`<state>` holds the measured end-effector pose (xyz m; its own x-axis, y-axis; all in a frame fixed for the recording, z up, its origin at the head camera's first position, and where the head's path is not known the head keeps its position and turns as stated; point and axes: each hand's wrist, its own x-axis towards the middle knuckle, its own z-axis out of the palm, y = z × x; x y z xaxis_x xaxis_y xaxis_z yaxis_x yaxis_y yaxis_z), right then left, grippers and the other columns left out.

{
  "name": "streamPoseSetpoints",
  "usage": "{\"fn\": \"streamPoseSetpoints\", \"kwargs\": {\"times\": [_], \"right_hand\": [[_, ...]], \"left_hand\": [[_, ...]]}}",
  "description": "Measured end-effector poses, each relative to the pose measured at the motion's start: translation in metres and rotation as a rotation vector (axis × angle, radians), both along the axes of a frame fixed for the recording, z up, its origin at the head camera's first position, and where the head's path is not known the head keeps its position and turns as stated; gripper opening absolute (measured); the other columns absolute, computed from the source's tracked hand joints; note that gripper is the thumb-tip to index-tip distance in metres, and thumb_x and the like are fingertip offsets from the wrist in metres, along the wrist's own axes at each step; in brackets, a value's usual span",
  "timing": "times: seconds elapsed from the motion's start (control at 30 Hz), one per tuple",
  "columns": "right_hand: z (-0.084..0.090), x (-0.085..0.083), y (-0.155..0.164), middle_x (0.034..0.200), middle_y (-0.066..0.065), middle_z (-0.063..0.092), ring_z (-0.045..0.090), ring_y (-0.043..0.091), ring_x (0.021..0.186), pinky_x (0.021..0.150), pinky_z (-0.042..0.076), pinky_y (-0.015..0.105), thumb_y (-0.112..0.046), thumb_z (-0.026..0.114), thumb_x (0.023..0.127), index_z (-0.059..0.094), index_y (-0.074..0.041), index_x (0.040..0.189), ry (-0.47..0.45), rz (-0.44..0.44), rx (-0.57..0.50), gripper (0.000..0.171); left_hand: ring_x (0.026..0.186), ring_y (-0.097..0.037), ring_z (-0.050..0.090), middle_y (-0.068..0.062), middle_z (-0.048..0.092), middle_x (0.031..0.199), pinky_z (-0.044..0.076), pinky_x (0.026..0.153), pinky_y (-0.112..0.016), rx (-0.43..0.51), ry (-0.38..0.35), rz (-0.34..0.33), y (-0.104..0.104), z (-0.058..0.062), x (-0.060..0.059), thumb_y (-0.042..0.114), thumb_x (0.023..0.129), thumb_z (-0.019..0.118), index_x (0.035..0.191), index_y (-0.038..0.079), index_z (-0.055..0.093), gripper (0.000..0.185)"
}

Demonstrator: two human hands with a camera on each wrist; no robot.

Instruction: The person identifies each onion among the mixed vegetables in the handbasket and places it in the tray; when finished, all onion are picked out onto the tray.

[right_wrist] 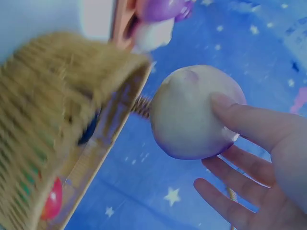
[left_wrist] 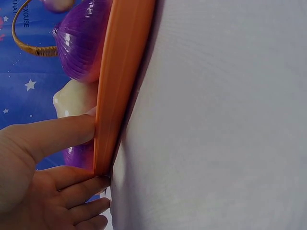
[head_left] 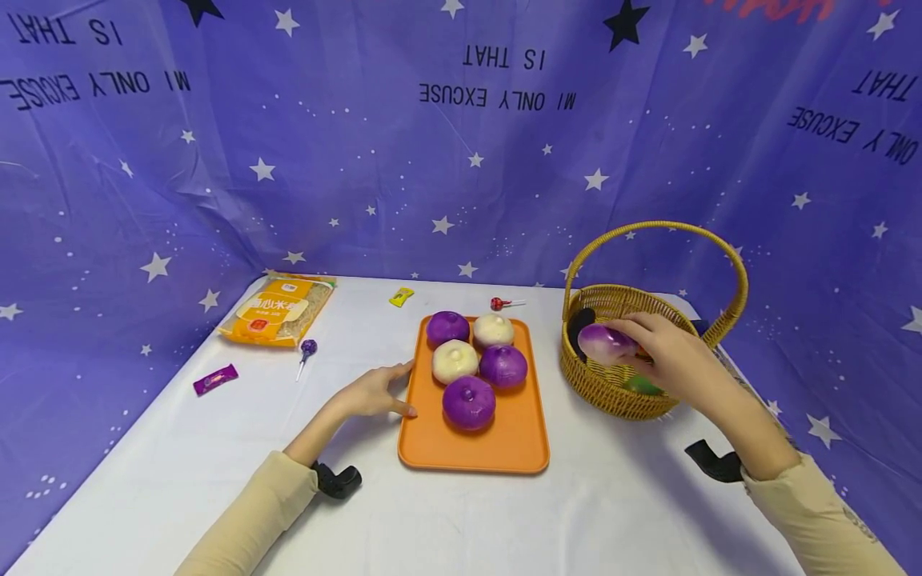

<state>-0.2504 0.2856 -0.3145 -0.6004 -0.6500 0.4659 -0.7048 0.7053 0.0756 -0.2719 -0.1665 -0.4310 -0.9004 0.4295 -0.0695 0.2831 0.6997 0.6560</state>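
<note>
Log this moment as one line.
left hand: rests on tray edge | right hand: holds onion over basket | tray: five onions

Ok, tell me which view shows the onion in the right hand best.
The right wrist view: the onion fills the frame, thumb pressed on it. The head view shows it small, above the basket, partly covered by the right hand. The left wrist view misses it.

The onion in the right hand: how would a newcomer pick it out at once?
Find the wicker basket at the table's right side. Just above its rim, the right hand grips an onion. Unlike the five on the orange tray, it is held in the air, white shading to purple.
</note>
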Motion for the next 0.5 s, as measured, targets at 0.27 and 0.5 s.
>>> {"fn": "streamPoseSetpoints", "kwargs": {"times": [0.27,0.5], "right_hand": [[-0.019,0.037,-0.021,0.113,0.008,0.062,0.061,0.025,0.1,0.075,0.058,0.045,-0.012,0.086,0.069,0.061,-0.009,0.125,-0.013,0.05,-0.098,0.061],[-0.046,0.046,-0.046,0.117,0.002,0.064,0.061,0.02,0.106,0.087,0.055,0.04,-0.021,0.08,0.08,0.063,-0.011,0.124,-0.264,0.038,-0.12,0.049]], "left_hand": [[0.137,-0.04,0.031,-0.024,0.036,0.148,0.024,0.114,-0.05,0.002,0.006,-0.005,0.001,0.0,-0.001,0.029,0.074,0.083,0.147,-0.003,0.032,0.095],[0.137,-0.04,0.032,-0.023,0.037,0.148,0.024,0.114,-0.051,0.001,0.003,-0.002,0.001,-0.001,-0.001,0.029,0.074,0.083,0.147,-0.003,0.032,0.095]]}}
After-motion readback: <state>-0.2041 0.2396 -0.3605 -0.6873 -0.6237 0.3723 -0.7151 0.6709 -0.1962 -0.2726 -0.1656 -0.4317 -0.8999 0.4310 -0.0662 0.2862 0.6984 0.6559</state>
